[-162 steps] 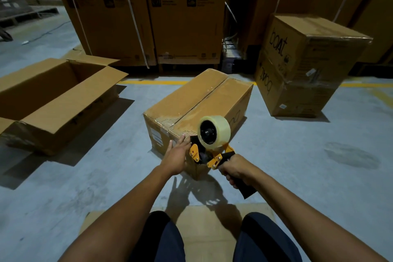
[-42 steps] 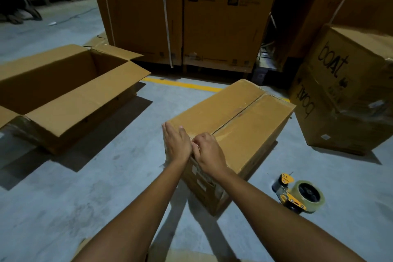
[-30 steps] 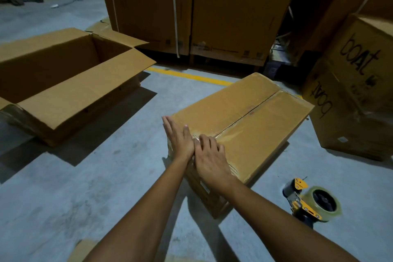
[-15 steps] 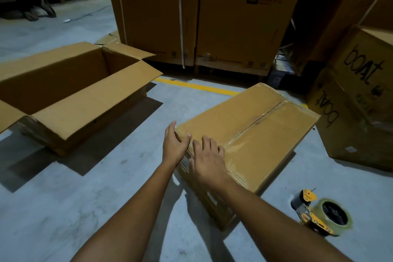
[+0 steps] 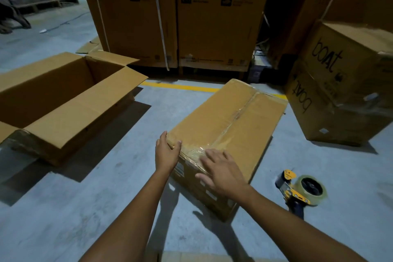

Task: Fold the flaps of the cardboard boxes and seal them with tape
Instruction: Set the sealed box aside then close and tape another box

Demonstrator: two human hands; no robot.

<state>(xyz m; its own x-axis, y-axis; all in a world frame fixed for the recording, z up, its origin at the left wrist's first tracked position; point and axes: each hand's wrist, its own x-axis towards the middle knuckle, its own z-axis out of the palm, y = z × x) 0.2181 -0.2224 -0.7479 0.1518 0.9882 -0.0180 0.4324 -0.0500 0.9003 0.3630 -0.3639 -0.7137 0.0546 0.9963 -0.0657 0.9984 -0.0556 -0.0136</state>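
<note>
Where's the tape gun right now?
Head view, lower right: the tape gun lies on the floor, just right of the box and nearer than the boat cartons.

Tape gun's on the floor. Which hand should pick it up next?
Probably right. The tape gun lies right of the closed box, nearer the right hand; the left hand holds the box's left corner.

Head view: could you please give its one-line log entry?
left hand grips box corner | right hand flat on taped edge | dispenser on floor
</note>
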